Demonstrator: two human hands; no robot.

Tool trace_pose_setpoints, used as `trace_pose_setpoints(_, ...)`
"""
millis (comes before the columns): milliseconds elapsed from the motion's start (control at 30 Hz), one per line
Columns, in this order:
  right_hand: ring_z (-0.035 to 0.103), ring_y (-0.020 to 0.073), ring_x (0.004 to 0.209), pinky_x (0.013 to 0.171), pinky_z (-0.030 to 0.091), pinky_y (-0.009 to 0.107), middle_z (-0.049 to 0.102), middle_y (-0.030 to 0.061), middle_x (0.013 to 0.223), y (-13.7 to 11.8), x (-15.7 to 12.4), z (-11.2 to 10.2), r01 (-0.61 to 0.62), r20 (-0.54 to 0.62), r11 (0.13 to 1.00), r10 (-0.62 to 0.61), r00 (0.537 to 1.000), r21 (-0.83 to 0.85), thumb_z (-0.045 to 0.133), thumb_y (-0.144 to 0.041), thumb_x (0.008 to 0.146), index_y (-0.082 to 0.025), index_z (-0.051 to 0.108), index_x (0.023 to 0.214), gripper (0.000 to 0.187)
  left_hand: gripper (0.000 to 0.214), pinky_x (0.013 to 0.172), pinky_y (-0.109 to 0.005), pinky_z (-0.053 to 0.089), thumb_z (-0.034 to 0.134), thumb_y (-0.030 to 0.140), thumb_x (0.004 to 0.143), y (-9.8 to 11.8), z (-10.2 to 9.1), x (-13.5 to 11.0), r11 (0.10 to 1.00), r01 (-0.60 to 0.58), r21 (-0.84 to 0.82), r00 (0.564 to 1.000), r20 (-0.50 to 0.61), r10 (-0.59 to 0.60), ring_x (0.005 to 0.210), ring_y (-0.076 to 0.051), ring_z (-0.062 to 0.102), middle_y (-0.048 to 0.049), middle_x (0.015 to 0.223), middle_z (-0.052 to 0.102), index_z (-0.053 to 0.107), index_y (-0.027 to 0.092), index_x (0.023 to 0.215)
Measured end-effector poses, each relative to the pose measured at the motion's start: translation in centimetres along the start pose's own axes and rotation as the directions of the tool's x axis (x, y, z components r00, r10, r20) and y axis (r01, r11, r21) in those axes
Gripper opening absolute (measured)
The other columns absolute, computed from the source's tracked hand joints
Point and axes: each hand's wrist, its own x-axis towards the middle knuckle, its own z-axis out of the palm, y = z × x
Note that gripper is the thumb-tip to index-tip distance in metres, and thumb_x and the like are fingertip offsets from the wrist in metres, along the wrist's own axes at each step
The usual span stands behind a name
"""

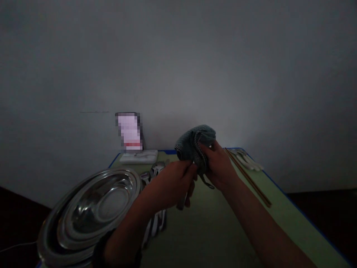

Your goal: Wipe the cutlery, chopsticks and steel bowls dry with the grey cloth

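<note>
Grips a grey-blue cloth (185, 143) in the right hand (221, 163), above the table (214, 230).
Closes the left hand (174, 182) round a narrow handle (181, 202) (far end out of sight) near-left of the cloth; holds both between nested bowls (114, 203) at left and chopsticks (248, 176) at right.

A dark cuff (100, 248) rings the bare left forearm (132, 227)

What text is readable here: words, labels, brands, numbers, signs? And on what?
None readable.
Phone screen: pixelated, so any text on it can't be read.
Cloth: no lettering visible, only a patterned edge.
Metal bowls, chopsticks, white-handled utensils: no marks I can make out; the picture is too dim to rule out small stamps.
</note>
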Motion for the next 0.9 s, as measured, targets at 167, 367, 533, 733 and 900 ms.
trace_pose_setpoints(167,0.063,0.0159,0.083,0.077,0.049,0.031,0.069,0.0024,0.084,-0.1,1.0,-1.0,0.170,-0.061,0.970,-0.183,0.981,-0.175,0.067,-0.037,0.069,-0.018,0.064,0.088,0.027,0.032,0.046,-0.021,0.043,0.027,0.039,0.091,-0.5,-1.1,-0.6,0.987,-0.034,0.158,0.999,0.022,0.031,0.044,-0.010,0.054,0.0047,0.055,0.051,0.046,0.019,0.075)
trace_pose_setpoints(367,0.063,0.0146,0.071,0.066,0.050,0.030,0.066,0.0006,0.078,0.1,1.3,-1.1,0.207,-0.281,0.976,-0.218,0.935,-0.067,0.059,-0.046,0.074,-0.020,0.061,0.085,0.029,0.029,0.052,-0.022,0.038,0.027,0.034,0.091,0.3,-1.2,-0.7,0.956,-0.071,0.284,0.997,0.057,0.058,0.054,-0.010,0.050,0.0029,0.064,0.052,0.045,0.020,0.074)
trace_pose_setpoints(533,0.066,0.0163,0.078,0.073,0.052,0.032,0.068,0.0044,0.080,1.1,0.2,0.5,0.119,-0.268,0.980,-0.074,0.961,0.159,0.049,-0.041,0.081,-0.018,0.058,0.086,0.025,0.024,0.055,-0.025,0.036,0.029,0.028,0.090,0.2,-0.2,-0.5,0.937,-0.086,0.339,0.996,0.020,0.084,0.057,-0.012,0.049,0.0019,0.065,0.054,0.046,0.020,0.076)
trace_pose_setpoints(733,0.064,0.0162,0.079,0.075,0.051,0.032,0.067,0.0084,0.089,2.6,-0.3,1.0,-0.039,-0.233,0.994,0.062,0.971,0.101,0.051,-0.038,0.078,-0.015,0.058,0.088,0.026,0.021,0.056,-0.026,0.036,0.029,0.021,0.086,-1.1,-0.2,0.1,0.881,-0.073,0.467,0.992,-0.061,0.115,0.059,-0.014,0.051,-0.0005,0.069,0.057,0.050,0.019,0.082)
trace_pose_setpoints(900,0.062,0.0170,0.083,0.080,0.048,0.035,0.067,0.0068,0.093,0.9,1.0,-1.3,0.212,-0.116,0.936,-0.252,0.961,-0.283,0.057,-0.039,0.076,-0.017,0.060,0.092,0.028,0.031,0.053,-0.024,0.038,0.029,0.037,0.089,0.0,-1.9,-1.2,0.912,-0.021,0.409,0.999,-0.032,0.037,0.055,-0.013,0.050,0.0021,0.062,0.053,0.049,0.019,0.075)
